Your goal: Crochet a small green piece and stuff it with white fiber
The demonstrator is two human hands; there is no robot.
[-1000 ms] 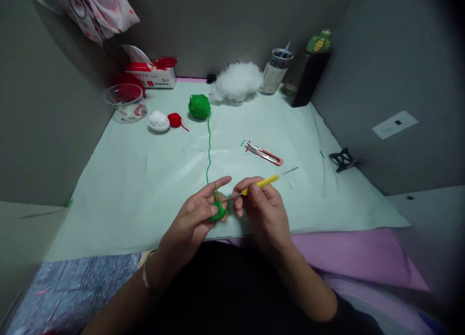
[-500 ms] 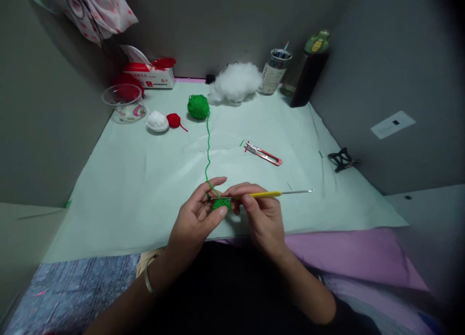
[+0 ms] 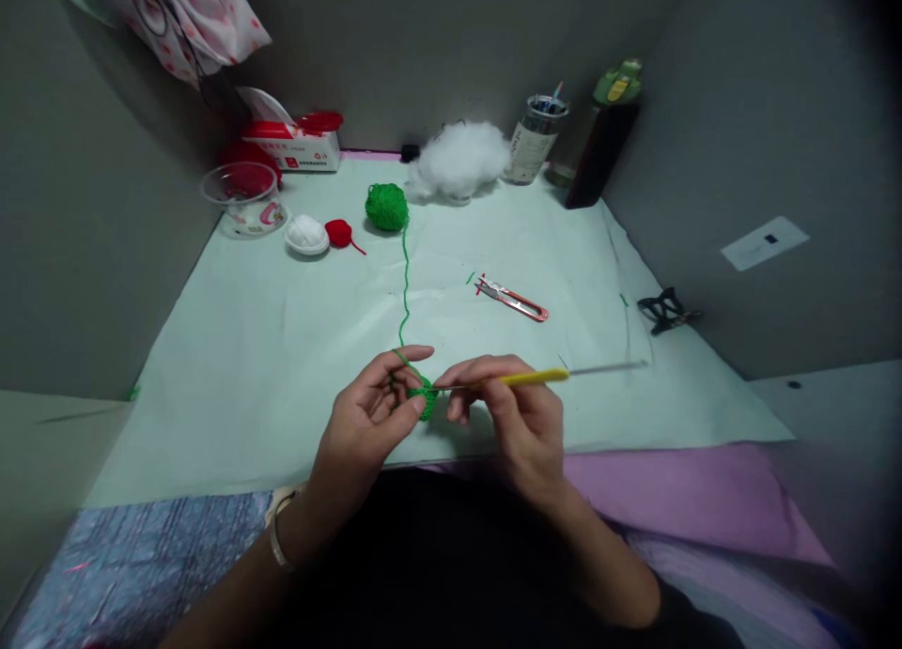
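Note:
Near the front of the table, my left hand (image 3: 370,409) pinches a small piece of green crochet work (image 3: 427,401) between thumb and fingers. Its index finger is stretched out, with green yarn (image 3: 406,292) running over it. That strand leads back to a green yarn ball (image 3: 387,207). My right hand (image 3: 525,419) is closed round a crochet hook (image 3: 536,377) with a yellow grip. The hook's left end meets the green work; its other metal end points right and is slightly blurred.
Thread snips (image 3: 513,299) lie beyond my right hand. A white yarn ball (image 3: 307,235) and a small red one (image 3: 339,233) sit back left, by a clear plastic tub (image 3: 241,198). White stuffing (image 3: 461,161), a pen holder (image 3: 534,142) and a bottle (image 3: 606,137) stand behind. A black claw clip (image 3: 666,311) lies right.
My right hand and the hook have moved right, drawing the hook's tip back from my left fingers. The green work has turned and hangs lower, and my left hand has shifted slightly left.

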